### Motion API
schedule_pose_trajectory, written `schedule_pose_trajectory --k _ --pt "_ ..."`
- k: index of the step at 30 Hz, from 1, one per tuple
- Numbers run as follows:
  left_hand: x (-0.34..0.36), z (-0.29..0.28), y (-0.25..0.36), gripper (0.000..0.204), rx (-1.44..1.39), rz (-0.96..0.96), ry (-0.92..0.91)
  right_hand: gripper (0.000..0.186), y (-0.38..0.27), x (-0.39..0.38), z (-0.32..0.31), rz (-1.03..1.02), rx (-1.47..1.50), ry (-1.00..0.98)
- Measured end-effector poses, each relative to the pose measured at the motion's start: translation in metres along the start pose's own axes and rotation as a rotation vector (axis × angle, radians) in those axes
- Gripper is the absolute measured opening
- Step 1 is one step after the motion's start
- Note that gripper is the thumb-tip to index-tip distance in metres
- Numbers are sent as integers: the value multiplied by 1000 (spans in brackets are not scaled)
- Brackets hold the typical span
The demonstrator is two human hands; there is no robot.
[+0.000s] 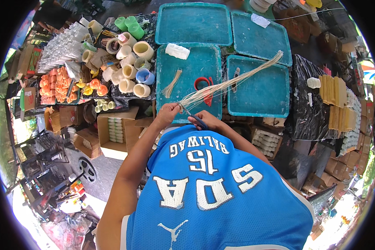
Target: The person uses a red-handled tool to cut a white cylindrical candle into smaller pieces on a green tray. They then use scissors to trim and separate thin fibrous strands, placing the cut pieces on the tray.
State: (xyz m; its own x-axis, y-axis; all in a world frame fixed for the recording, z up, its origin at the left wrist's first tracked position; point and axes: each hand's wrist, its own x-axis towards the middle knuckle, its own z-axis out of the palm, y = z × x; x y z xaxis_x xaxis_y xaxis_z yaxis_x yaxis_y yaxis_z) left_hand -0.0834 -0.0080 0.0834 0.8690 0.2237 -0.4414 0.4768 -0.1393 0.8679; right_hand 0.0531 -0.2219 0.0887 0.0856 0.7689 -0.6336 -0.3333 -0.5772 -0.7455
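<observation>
A long bundle of pale wick-like strings stretches from my left hand up across the teal trays to the right. My left hand is closed around the near end of this bundle. In my right hand is a pair of dark-handled scissors, its blades reaching the bundle's end beside my left fingers. Under the strings, on the near teal tray, lies a red-handled tool, partly covered. A short cut bunch of strings rests to its left.
Further teal trays sit alongside, one bearing a slim cutter-like tool. White moulded piece lies at the back. Cream cylinders and orange pieces crowd the left; yellow slabs lie right. An open carton stands below.
</observation>
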Motion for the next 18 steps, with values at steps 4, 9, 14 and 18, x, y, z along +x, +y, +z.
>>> schedule_pose_trajectory --k 4,9,14,18 --pt "-3 -1 4 36 -36 -6 3 65 -1 2 -1 -16 -38 5" --pt "-4 -11 -3 35 -42 2 27 65 6 -2 1 -88 -173 64" --pt "-4 -16 -6 34 10 17 -8 61 5 -6 5 -82 -130 50" --pt "-5 -10 -6 34 49 38 -48 62 0 2 5 -25 -108 12"
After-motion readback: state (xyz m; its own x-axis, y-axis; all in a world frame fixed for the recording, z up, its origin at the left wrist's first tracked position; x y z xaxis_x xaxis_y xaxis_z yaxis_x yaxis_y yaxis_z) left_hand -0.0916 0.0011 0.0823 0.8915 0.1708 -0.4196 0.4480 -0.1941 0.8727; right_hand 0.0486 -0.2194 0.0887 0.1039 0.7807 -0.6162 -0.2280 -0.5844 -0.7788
